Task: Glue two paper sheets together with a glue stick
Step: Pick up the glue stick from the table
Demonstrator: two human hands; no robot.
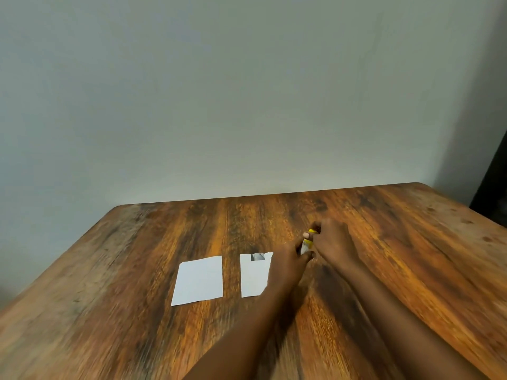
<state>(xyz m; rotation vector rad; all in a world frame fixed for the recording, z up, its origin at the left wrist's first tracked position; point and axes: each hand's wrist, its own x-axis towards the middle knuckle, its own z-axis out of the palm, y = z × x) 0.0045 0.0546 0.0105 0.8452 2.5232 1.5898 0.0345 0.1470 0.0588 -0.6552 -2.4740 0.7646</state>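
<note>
Two white paper sheets lie flat on the wooden table [137,270]. The left sheet [199,281] is whole. The right sheet [253,275] has a torn top edge with a grey patch, and my left forearm covers its right side. Both hands meet just right of it around a yellow and white glue stick [306,244], held tilted above the table. My left hand [290,261] grips its lower body. My right hand [330,239] is closed over its upper, yellow end. Most of the stick is hidden by fingers.
A plain pale wall rises behind the table's far edge [274,196]. A dark object [491,187] stands past the table's far right corner. Bare wood surrounds the sheets on all sides.
</note>
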